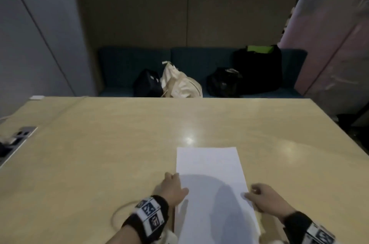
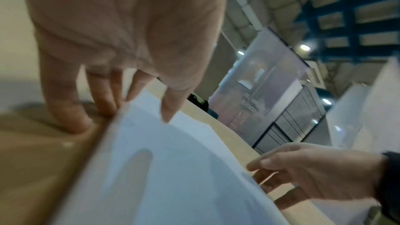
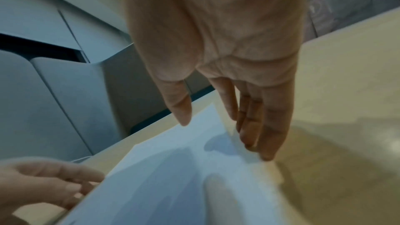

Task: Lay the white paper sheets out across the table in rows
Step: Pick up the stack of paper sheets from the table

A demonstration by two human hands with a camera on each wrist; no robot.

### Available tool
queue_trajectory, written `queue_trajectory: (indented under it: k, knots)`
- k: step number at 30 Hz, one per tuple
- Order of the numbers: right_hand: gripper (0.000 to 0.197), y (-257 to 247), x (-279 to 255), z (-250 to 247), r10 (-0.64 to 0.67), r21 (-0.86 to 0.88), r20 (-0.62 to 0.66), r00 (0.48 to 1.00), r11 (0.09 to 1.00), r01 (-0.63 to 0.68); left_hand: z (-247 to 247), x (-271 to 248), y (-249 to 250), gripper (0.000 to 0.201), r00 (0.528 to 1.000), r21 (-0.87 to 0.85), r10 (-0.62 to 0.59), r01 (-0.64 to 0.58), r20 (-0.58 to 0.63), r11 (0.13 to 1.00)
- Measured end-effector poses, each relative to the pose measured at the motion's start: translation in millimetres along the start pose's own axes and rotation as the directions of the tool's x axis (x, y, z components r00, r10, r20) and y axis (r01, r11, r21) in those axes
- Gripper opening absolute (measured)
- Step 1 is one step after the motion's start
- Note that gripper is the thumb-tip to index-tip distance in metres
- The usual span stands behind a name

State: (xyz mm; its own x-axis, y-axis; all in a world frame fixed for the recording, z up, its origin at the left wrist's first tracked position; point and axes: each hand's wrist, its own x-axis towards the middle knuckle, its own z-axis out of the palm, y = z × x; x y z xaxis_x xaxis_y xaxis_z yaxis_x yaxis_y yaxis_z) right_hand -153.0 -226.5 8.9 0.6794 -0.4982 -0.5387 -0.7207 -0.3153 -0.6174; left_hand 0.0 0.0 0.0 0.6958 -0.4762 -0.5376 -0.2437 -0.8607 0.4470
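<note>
A white paper sheet (image 1: 207, 163) lies lengthwise at the near middle of the tan table (image 1: 99, 153). Its near part bows upward in the left wrist view (image 2: 173, 168) and the right wrist view (image 3: 173, 168). My left hand (image 1: 173, 185) holds the sheet's left edge, with the thumb on top and the index finger behind the sheet (image 2: 149, 109). My right hand (image 1: 263, 199) holds the right edge, thumb above and straight fingers (image 3: 259, 134) along and under it. Whether more sheets lie beneath is hidden.
A socket panel (image 1: 22, 133) is set into the table's left edge, with a cable loop (image 1: 119, 211) near my left wrist. Beyond the far edge is a dark bench (image 1: 123, 64) carrying black bags (image 1: 259, 70) and a cream bag (image 1: 179, 84).
</note>
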Motion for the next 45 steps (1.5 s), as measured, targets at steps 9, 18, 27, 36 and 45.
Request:
queue_trajectory:
  k: [9, 18, 27, 36, 45]
  knots:
    - [0.043, -12.1, 6.8, 17.3, 0.022, -0.013, -0.023, 0.999, 1.0, -0.022, 3.4, 6.3, 12.4, 0.039, 0.999, 0.008, -0.04, 0.04, 0.018, 0.999]
    - [0.038, -20.5, -10.7, 23.2, -0.181, 0.193, -0.198, 0.963, 0.956, 0.219, 5.5, 2.6, 5.7, 0.058, 0.999, -0.283, -0.053, 0.048, -0.009, 0.958]
    - [0.03, -46.0, -29.8, -49.7, -0.342, 0.573, -0.204, 0.917, 0.718, 0.396, -14.2, -6.5, 33.0, 0.028, 0.968, -0.805, 0.195, 0.01, 0.156, 0.593]
    - [0.028, -39.7, 0.7, -74.1, -0.128, 0.414, -0.567, 0.813, 0.809, 0.417, -19.9, -6.8, 80.0, 0.028, 0.958, -0.774, 0.228, -0.275, -0.172, 0.571]
    - [0.015, -23.7, 14.4, -92.8, -0.017, 0.475, -0.653, 0.757, 0.769, 0.427, -13.8, 3.5, 109.5, 0.012, 0.942, -0.836, 0.167, -0.336, -0.292, 0.433]
